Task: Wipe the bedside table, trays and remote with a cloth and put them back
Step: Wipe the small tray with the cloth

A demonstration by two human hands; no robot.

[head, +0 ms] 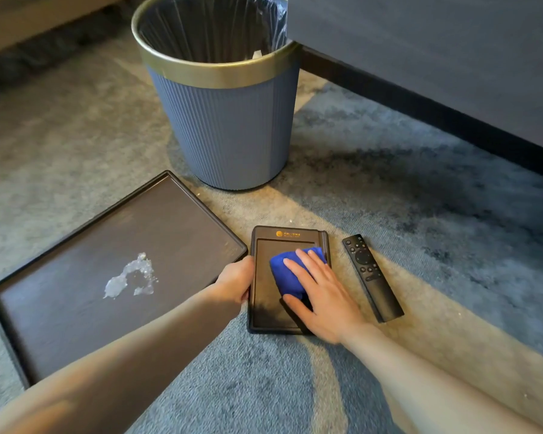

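A small dark tray (265,321) with a gold logo lies on the carpet. My right hand (322,296) lies flat on a folded blue cloth (287,270) and presses it onto the tray's inner surface. At the tray's left edge my left hand (235,281) grips the rim with curled fingers. To the left lies a large dark tray (76,292) with a whitish wet smear in its middle. A black remote (372,277) rests on the carpet just right of the small tray, buttons facing up.
A blue ribbed waste bin (226,126) with a gold rim and a dark liner stands behind the trays. The dark base of a piece of furniture (452,73) fills the upper right. Blue and beige carpet (420,214) covers the floor.
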